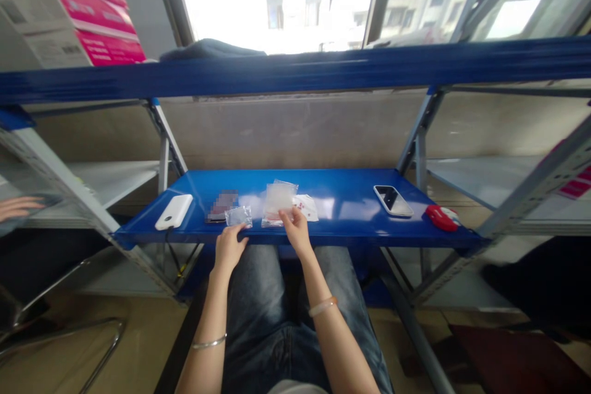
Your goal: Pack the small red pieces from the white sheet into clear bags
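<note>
On the blue shelf in front of me, my right hand (296, 229) pinches the lower right corner of a whitish, translucent plastic packet (278, 198). More clear film shows behind and under it, and a white paper with small reddish marks (306, 207) lies just right of it. At the shelf's front edge, my left hand (231, 247) has its fingers curled at the lower edge of a small clear plastic packet (239, 216). What either packet contains is too blurred to tell. A dark pixelated object (222, 205) lies behind the small packet.
A white power bank (174, 212) with a cable lies on the left. To the right are a phone (392, 201) and a red-and-white item (442, 217). Metal posts flank the blue shelf (341, 221). Another person's hand (21, 206) is at far left; pink-and-white boxes (99, 9) stand above.
</note>
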`<action>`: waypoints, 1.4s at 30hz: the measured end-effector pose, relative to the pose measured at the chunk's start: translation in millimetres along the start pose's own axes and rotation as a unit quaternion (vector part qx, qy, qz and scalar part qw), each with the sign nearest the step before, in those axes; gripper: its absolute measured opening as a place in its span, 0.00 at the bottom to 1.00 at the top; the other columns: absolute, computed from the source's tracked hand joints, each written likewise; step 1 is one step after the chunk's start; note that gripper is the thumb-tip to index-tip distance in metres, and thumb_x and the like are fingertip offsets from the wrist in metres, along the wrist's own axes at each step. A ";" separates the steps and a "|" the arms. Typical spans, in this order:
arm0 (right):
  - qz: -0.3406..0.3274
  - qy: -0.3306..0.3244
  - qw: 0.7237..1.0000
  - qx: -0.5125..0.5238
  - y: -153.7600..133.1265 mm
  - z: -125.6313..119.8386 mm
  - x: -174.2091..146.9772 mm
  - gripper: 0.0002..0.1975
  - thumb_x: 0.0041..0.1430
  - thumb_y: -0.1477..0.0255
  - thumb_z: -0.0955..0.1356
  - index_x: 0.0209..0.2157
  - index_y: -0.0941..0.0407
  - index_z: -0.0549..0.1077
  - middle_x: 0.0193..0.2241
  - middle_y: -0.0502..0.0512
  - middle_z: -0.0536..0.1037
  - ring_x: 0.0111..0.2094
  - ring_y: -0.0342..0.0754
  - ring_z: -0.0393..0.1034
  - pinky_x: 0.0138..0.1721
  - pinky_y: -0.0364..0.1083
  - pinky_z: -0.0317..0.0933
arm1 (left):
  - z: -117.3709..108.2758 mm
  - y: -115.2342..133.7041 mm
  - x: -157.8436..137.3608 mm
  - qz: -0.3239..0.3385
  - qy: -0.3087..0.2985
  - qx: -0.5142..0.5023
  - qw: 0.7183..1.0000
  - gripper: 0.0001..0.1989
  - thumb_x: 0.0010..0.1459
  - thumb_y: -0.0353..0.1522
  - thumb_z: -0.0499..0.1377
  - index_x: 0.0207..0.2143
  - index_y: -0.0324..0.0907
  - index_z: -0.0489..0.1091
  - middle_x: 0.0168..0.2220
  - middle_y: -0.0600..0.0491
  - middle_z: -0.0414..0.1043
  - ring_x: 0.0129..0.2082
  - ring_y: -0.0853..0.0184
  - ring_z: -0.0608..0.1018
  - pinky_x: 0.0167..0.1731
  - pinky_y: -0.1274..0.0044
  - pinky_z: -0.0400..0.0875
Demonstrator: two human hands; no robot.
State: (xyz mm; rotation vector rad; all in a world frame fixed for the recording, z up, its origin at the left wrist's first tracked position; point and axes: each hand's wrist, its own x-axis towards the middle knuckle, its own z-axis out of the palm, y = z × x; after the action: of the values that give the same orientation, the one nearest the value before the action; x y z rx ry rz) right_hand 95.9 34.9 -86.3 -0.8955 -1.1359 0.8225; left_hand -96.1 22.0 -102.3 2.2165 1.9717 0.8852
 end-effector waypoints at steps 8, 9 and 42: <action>-0.014 0.011 0.991 -0.129 15.8 1.0 1.9 0.14 0.53 0.61 0.63 0.25 0.58 0.68 0.23 0.51 0.70 0.27 0.45 0.62 0.30 0.44 0.57 | 1.7 -9.2 -1.6 -0.047 0.077 -0.078 0.993 0.12 0.56 0.30 0.54 0.40 0.40 0.74 0.37 0.47 0.77 0.38 0.60 0.77 0.42 0.72 0.70; -0.010 0.006 0.991 -0.136 16.3 2.7 1.2 0.13 0.54 0.61 0.63 0.25 0.57 0.67 0.22 0.50 0.69 0.26 0.45 0.62 0.29 0.43 0.57 | 4.0 -9.8 -1.3 -0.042 0.088 -0.073 0.993 0.13 0.56 0.30 0.54 0.41 0.39 0.74 0.37 0.47 0.77 0.38 0.60 0.77 0.42 0.71 0.70; 0.003 -0.177 0.973 -0.147 -20.7 69.8 2.0 0.07 0.56 0.72 0.60 0.35 0.56 0.66 0.26 0.49 0.72 0.28 0.45 0.67 0.29 0.42 0.59 | -19.0 36.5 -11.1 0.055 0.182 -0.161 0.969 0.23 0.51 0.31 0.58 0.51 0.37 0.65 0.50 0.43 0.70 0.50 0.59 0.73 0.50 0.70 0.68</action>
State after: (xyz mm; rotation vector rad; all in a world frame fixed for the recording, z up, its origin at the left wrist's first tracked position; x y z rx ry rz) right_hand 30.4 39.7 -54.6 -1.0209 -1.5976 0.8541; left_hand -72.0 -1.4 -76.1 2.1048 1.6769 1.5977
